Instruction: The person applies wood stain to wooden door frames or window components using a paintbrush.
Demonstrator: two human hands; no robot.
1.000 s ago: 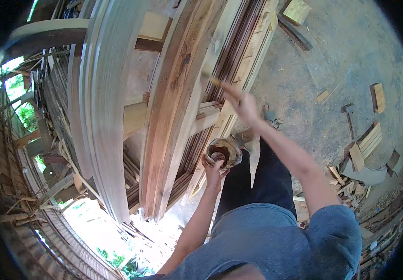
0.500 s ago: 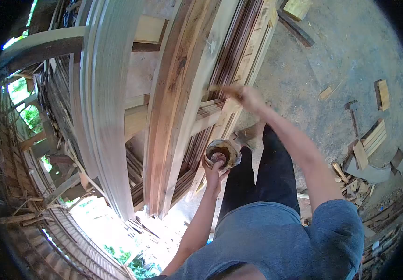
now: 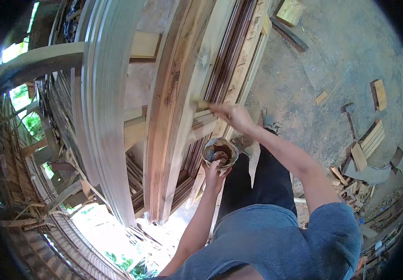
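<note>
A round container point(image 3: 220, 153) with a stained inside and brownish contents is held by my left hand point(image 3: 217, 173), its thumb over the rim. My right hand point(image 3: 237, 116) is closed on the handle of a brush point(image 3: 203, 103). The brush tip is at the pale face of a long wooden beam point(image 3: 193, 93); whether it touches is hard to tell. This beam belongs to a stack of wooden frames beside my legs. Dark reddish-brown strips point(image 3: 227, 53) lie just right of it.
Pale moulded boards point(image 3: 110, 102) stand to the left. On the floor at the right lie a hammer point(image 3: 349, 119), wood blocks point(image 3: 379, 94), a grooved offcut point(image 3: 371, 139) and a pile of scraps point(image 3: 353, 191). A yellowish block point(image 3: 291, 11) lies at the top.
My right hand and the brush have moved left and down in the view, toward the pale beam. The container stays in my left hand, and the view has shifted slightly.
</note>
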